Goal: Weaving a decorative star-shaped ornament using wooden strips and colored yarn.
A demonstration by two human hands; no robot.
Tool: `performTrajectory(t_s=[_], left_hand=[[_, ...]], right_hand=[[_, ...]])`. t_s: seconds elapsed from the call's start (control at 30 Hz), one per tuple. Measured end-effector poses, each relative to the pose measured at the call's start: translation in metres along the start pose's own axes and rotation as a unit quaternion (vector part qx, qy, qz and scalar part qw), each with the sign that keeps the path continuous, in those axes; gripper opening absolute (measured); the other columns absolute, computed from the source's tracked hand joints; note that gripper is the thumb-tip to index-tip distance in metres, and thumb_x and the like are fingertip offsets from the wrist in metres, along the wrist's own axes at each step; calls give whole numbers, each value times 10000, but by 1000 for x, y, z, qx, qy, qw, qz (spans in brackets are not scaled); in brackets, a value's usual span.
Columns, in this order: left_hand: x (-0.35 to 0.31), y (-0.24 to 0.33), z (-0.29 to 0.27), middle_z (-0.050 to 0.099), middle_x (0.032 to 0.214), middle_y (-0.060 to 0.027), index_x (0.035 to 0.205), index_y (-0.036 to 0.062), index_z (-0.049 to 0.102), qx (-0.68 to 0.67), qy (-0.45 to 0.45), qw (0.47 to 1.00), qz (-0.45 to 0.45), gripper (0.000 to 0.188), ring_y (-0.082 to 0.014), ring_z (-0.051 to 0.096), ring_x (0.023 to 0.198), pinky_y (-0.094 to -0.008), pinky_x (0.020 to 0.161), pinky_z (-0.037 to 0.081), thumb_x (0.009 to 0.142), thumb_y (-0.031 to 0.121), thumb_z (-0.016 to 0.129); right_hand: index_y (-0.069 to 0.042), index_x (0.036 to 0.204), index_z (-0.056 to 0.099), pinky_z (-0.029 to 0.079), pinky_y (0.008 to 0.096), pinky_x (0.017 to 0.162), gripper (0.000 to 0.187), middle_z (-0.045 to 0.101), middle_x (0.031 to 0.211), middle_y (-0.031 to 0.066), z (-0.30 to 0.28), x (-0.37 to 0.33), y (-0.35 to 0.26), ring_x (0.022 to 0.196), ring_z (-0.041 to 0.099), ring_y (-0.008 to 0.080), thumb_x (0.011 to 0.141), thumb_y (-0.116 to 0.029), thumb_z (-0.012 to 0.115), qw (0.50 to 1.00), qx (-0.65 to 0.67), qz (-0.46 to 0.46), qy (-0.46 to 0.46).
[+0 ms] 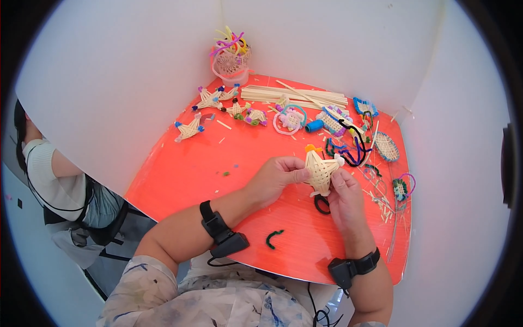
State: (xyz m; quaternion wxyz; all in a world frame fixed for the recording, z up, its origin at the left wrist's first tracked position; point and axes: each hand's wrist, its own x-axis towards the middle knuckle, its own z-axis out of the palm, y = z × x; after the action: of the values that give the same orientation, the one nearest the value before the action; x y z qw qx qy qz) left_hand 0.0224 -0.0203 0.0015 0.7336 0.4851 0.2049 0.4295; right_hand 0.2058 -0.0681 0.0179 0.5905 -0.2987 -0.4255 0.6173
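A pale woven-strip ornament point(320, 173) is raised over the red table between my hands. Orange fuzzy stem wraps its upper left tip, and white fuzzy bits sit at the right tip and the bottom. My left hand point(280, 177) pinches its left edge between thumb and fingers. On the other side, my right hand point(346, 199) has thumb and fingers closed at its lower right edge. Black scissor handles point(322, 205) show partly behind the ornament, by my right fingers. A short dark green pipe cleaner point(274, 238) lies nearer to me.
Several finished woven ornaments point(189, 128) lie at the far left. A bundle of flat strips point(294, 95) rests at the back, beside a basket of pipe cleaners point(231, 64). Loose pipe cleaners point(357, 150) and woven pieces point(386, 147) crowd the right. White partitions point(327, 38) enclose the table; a person point(57, 174) sits beyond the left one.
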Motion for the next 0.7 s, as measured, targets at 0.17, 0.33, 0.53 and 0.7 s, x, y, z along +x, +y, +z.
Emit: performTrajectory(t_s=[0.17, 0.33, 0.53, 0.7], left_hand=[[-1, 5, 11, 647, 1017, -70, 1071, -35, 612, -123, 25, 991, -45, 282, -126, 588, 940, -286, 869, 451, 905, 193, 606], [-3, 4, 4, 640, 1023, -71, 1071, -31, 607, -117, -14, 992, -48, 301, -137, 589, 959, -290, 882, 448, 931, 233, 568], [0, -1, 6, 642, 1028, -74, 1067, -20, 612, -99, -38, 992, -64, 323, -143, 598, 947, -288, 865, 460, 946, 271, 540], [-1, 2, 5, 634, 1087, -101, 1120, -19, 586, -134, -57, 988, -59, 376, -180, 600, 996, -323, 893, 463, 961, 308, 492]], right_hand=[[24, 1092, 580, 534, 302, 710, 277, 643, 992, 79, 3, -1, -4, 853, 618, 128, 973, -207, 483, 1000, 9, 20, 5], [21, 1081, 590, 512, 251, 696, 273, 658, 974, 77, 2, -1, 0, 832, 630, 123, 970, -207, 491, 999, 11, 34, 29], [18, 1071, 597, 494, 224, 679, 267, 659, 961, 66, -8, -1, -2, 813, 626, 102, 964, -208, 504, 999, 15, 41, 14], [14, 1071, 590, 487, 219, 667, 260, 656, 956, 64, -1, 2, 0, 798, 623, 99, 962, -207, 506, 998, 10, 40, 56]])
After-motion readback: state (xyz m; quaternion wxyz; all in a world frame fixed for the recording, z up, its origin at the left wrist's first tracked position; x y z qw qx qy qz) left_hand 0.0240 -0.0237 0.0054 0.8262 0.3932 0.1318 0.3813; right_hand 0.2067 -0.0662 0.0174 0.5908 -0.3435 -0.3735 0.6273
